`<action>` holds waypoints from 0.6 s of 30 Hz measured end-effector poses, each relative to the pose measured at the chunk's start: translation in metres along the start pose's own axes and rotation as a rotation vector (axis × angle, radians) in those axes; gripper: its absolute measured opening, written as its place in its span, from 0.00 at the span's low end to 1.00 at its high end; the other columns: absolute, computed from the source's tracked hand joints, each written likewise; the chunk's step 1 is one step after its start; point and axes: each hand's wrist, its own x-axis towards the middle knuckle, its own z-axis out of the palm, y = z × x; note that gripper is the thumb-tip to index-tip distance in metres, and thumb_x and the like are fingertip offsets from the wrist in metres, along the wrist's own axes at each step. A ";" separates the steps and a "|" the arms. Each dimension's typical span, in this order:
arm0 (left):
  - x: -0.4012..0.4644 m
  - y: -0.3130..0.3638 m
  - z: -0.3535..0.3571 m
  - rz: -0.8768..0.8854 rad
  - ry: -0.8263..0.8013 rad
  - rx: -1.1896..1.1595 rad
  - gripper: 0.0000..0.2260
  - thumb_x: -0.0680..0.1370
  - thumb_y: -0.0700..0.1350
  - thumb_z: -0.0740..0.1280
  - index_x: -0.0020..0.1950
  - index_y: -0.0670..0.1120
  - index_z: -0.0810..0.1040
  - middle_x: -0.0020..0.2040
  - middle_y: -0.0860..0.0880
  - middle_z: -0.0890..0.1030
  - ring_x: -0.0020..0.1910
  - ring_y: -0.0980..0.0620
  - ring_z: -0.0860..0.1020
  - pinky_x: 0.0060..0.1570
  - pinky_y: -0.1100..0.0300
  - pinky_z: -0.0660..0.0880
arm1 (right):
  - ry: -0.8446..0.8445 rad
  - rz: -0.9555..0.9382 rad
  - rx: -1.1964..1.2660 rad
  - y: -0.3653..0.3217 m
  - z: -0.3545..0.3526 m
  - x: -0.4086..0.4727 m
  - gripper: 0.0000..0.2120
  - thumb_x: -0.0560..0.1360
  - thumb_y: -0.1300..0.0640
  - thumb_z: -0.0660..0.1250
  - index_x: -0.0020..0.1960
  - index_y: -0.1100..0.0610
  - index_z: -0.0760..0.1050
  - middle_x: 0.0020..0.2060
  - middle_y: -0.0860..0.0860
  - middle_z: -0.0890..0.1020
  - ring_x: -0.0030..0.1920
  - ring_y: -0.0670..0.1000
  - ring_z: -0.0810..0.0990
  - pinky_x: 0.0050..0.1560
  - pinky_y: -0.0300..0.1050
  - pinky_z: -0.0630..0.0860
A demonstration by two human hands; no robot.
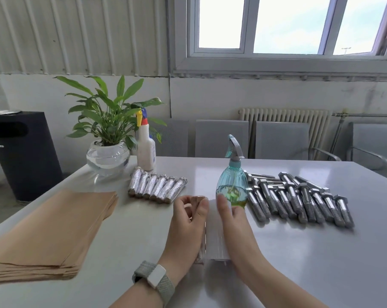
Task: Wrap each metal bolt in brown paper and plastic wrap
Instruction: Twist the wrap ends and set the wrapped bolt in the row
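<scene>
Open table [299, 263] front right; teal sprayer [232, 185] blocks straight ahead, bolts [299, 201] crowd right, paper stack [48, 230] probably hogs left.

Left hand [189, 215] fingers curled, right hand [231, 215] fingers extended

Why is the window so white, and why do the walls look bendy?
In the head view, daylight overexposes the window, so the panes wash out. The wide-angle lens bows the corrugated wall and the table edges. The tabletop glares softly near the teal spray bottle. The brown paper stack is slightly blurred, as are both hands.
</scene>
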 end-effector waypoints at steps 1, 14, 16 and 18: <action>-0.001 0.001 0.001 -0.040 -0.002 -0.066 0.21 0.69 0.63 0.65 0.53 0.50 0.72 0.41 0.51 0.83 0.39 0.60 0.82 0.37 0.67 0.76 | 0.002 0.017 0.025 0.001 0.002 0.001 0.41 0.61 0.20 0.57 0.56 0.53 0.71 0.52 0.53 0.81 0.53 0.54 0.81 0.58 0.60 0.76; -0.006 -0.002 0.010 0.027 0.026 0.086 0.19 0.73 0.63 0.56 0.46 0.50 0.75 0.41 0.50 0.81 0.40 0.61 0.79 0.40 0.66 0.74 | -0.088 0.021 0.139 0.000 -0.003 0.001 0.31 0.64 0.29 0.70 0.56 0.50 0.74 0.49 0.47 0.84 0.49 0.46 0.84 0.55 0.53 0.80; -0.003 -0.004 0.008 0.014 0.076 0.134 0.21 0.71 0.66 0.55 0.44 0.50 0.74 0.38 0.52 0.81 0.37 0.64 0.78 0.35 0.71 0.70 | 0.013 -0.078 0.015 -0.001 0.002 0.000 0.29 0.64 0.26 0.67 0.52 0.47 0.73 0.43 0.41 0.83 0.44 0.39 0.82 0.50 0.46 0.79; -0.001 -0.007 0.006 -0.054 0.091 0.104 0.22 0.72 0.66 0.55 0.46 0.50 0.76 0.40 0.51 0.82 0.39 0.63 0.79 0.38 0.69 0.72 | 0.064 -0.144 -0.033 -0.001 0.007 -0.001 0.25 0.66 0.28 0.65 0.49 0.47 0.73 0.40 0.34 0.81 0.41 0.35 0.80 0.41 0.37 0.75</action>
